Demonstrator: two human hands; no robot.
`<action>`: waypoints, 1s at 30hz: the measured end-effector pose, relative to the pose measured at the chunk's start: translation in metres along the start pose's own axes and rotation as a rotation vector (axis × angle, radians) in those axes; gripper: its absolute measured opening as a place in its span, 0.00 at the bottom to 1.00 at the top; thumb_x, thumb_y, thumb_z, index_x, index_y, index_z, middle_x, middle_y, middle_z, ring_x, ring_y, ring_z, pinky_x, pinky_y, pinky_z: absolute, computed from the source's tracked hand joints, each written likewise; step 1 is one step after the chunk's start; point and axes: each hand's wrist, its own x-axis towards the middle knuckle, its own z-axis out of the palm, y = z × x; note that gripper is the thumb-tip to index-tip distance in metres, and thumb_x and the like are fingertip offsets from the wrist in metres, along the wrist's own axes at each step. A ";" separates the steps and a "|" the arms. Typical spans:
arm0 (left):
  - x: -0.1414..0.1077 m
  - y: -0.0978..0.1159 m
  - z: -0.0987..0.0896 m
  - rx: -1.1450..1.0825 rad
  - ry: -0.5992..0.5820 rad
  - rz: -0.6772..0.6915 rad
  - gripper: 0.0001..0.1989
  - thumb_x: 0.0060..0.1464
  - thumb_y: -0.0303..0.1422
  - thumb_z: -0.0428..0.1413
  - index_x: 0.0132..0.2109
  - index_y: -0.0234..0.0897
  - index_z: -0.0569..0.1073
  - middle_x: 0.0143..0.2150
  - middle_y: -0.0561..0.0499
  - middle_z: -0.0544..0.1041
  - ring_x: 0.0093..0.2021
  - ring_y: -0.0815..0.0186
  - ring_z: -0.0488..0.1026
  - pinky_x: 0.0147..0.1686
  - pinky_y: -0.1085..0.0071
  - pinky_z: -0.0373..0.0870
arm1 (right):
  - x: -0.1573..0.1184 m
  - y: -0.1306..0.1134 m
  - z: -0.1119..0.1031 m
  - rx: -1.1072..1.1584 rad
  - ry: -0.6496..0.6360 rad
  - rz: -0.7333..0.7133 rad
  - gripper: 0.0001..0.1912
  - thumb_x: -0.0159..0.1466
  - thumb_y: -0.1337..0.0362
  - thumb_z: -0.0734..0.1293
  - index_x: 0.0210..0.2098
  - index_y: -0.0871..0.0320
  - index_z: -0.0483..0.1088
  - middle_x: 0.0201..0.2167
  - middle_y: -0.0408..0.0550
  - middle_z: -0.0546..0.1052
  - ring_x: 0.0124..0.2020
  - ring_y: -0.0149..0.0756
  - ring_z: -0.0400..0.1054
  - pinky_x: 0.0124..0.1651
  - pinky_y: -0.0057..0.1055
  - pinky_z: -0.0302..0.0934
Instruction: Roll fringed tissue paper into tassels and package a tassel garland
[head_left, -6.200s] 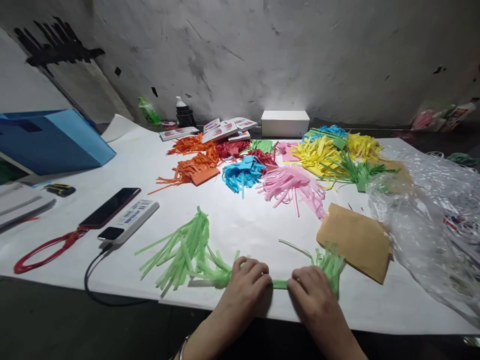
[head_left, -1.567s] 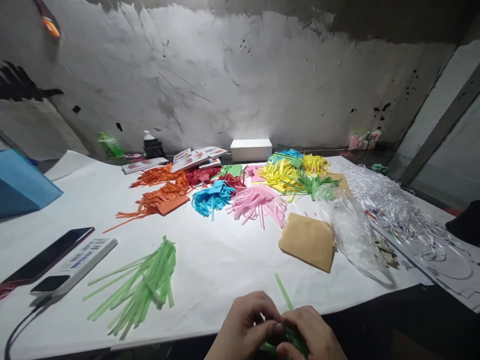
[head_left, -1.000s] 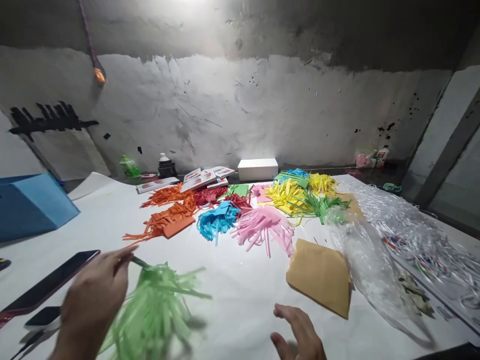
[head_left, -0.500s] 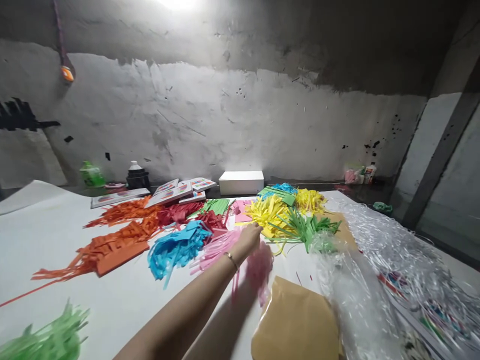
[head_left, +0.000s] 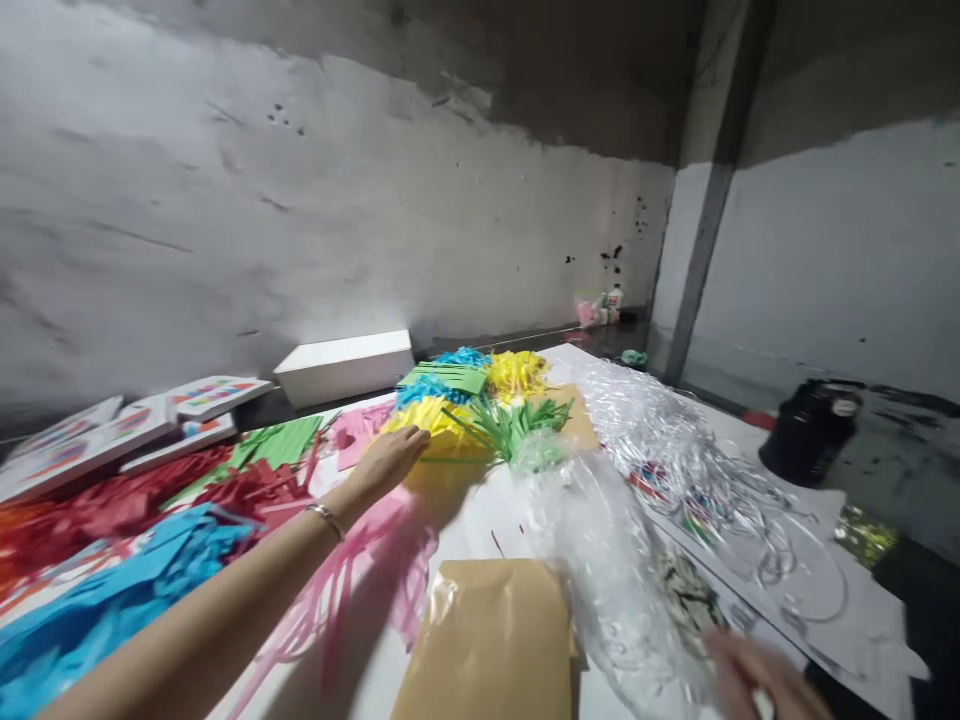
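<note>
On white-covered table (head_left: 469,515): blue paper-strip fringe (head_left: 150,570) at left, before red paper-strip fringe (head_left: 127,495). Behind both, flat white printed boxes (head_left: 112,432). At centre, nearer yellow paper-strip fringe (head_left: 442,420), left of dark-green paper-strip fringe (head_left: 517,428); in front, flat brown packet (head_left: 491,635), with crumpled clear plastic film (head_left: 600,575) to its right.

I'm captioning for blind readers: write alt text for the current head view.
A person's left hand is at yellow fringed paper, near pink fringed paper and green fringed paper. The right hand, blurred, is near clear plastic at lower right.
</note>
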 end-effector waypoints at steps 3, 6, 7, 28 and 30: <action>-0.012 0.020 -0.001 -0.072 -0.009 0.063 0.10 0.64 0.30 0.49 0.40 0.36 0.75 0.38 0.48 0.75 0.39 0.62 0.72 0.42 0.66 0.68 | 0.008 0.023 0.003 -0.181 -0.012 0.142 0.14 0.66 0.60 0.64 0.47 0.54 0.77 0.44 0.55 0.78 0.35 0.46 0.78 0.32 0.38 0.71; -0.033 0.039 0.008 -0.153 -0.048 0.090 0.07 0.61 0.30 0.54 0.42 0.36 0.76 0.38 0.50 0.76 0.39 0.62 0.73 0.40 0.69 0.68 | 0.022 0.035 0.013 -0.222 -0.228 0.196 0.15 0.65 0.66 0.58 0.35 0.55 0.78 0.34 0.51 0.78 0.29 0.41 0.76 0.31 0.34 0.69; -0.040 0.042 0.012 -0.179 -0.055 0.086 0.06 0.61 0.31 0.56 0.42 0.36 0.76 0.40 0.51 0.76 0.40 0.62 0.74 0.41 0.68 0.69 | 0.026 0.038 0.014 -0.204 -0.265 0.193 0.16 0.65 0.67 0.58 0.30 0.55 0.77 0.30 0.50 0.77 0.29 0.39 0.75 0.31 0.33 0.68; -0.013 0.015 0.020 -1.045 -0.089 -0.435 0.16 0.64 0.37 0.57 0.56 0.35 0.71 0.53 0.44 0.75 0.46 0.59 0.77 0.44 0.58 0.77 | 0.201 -0.168 0.251 -0.017 -0.429 -0.054 0.12 0.69 0.59 0.68 0.48 0.61 0.72 0.46 0.49 0.77 0.45 0.38 0.74 0.49 0.42 0.70; -0.012 0.011 0.023 -1.119 -0.065 -0.438 0.16 0.64 0.37 0.57 0.56 0.35 0.71 0.54 0.44 0.75 0.47 0.59 0.76 0.45 0.57 0.77 | 0.201 -0.162 0.258 -0.007 -0.398 -0.073 0.11 0.69 0.60 0.67 0.48 0.60 0.72 0.47 0.49 0.76 0.47 0.39 0.73 0.51 0.43 0.69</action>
